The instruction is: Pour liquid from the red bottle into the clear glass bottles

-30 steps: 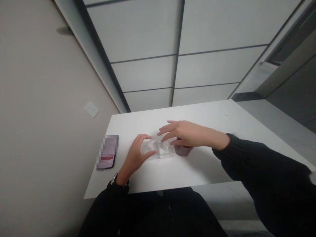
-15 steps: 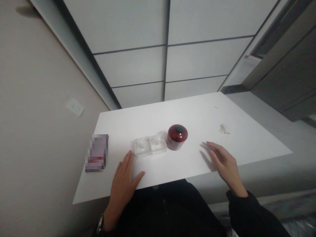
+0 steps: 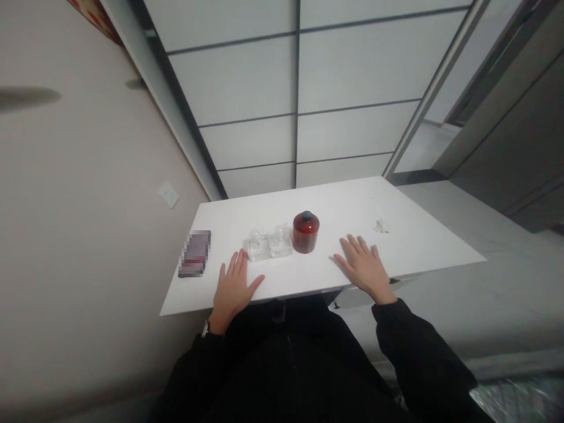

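My left hand [image 3: 232, 285] lies flat on the white table [image 3: 282, 282], fingers spread and nothing held. Its fingertips are beside the left end of a clear, two-part container [image 3: 269, 245] with rounded clear tops; whether they touch it I cannot tell. Against or close to the container's right end stands a dark red, see-through jar [image 3: 305, 234] with a black knob on top. To the right of the jar, my right hand [image 3: 362, 264] rests palm down on the table with its fingers apart, also holding nothing.
A blurred-out flat purple-grey item [image 3: 195, 254] lies at the table's left side. Crumpled white scraps [image 3: 381, 225] lie beyond my right hand. A wall with a socket [image 3: 168, 194] is on the left, and panelled sliding doors [image 3: 247, 147] stand behind the table.
My right hand has turned palm down and settled flat on the table, closer to the jar. My left hand stays by the clear container. The camera view has tilted up.
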Available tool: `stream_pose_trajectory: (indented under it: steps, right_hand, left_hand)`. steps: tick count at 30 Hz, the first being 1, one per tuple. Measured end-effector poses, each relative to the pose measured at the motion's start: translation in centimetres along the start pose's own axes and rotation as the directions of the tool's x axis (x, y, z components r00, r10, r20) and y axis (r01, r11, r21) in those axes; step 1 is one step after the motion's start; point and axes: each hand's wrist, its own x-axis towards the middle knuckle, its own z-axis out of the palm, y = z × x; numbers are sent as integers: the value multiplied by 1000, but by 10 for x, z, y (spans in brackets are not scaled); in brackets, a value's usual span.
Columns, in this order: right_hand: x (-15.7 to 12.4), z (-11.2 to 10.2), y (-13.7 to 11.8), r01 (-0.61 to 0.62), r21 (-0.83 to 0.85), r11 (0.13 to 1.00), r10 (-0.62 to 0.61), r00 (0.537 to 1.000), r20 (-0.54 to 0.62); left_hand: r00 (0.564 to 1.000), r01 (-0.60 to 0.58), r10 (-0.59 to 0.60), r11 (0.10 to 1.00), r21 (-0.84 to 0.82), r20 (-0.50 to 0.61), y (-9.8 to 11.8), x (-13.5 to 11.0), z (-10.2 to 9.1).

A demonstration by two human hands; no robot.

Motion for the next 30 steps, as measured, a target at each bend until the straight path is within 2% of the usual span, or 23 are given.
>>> stream_pose_trajectory:
  steps: [9, 21, 25, 28, 30]
  right_hand:
    - [2, -3, -2, -13, -8, 1000, 13, 1000, 17]
    - [0, -2, -7, -20, -32, 999, 20, 1000, -3]
    - [-2, 5, -4, 14, -28, 1000, -16, 997, -75]
    - [-4, 10, -3, 23, -6, 1000, -23, 991, -128]
    - [-6, 10, -5, -2, 13, 1000, 3, 992, -130]
  left_hand:
    - [999, -25, 24, 998, -64, -26, 1, 1, -3]
    - [998, -6, -1, 993, -120, -58, 0, 0, 0]
    - [998, -1, -7, 992, -129, -60, -4, -2, 4]
    - [993, 11, -31, 985, -172, -114, -7, -6, 7]
    - [995, 35, -54, 978, -207, -85, -9, -10, 9]
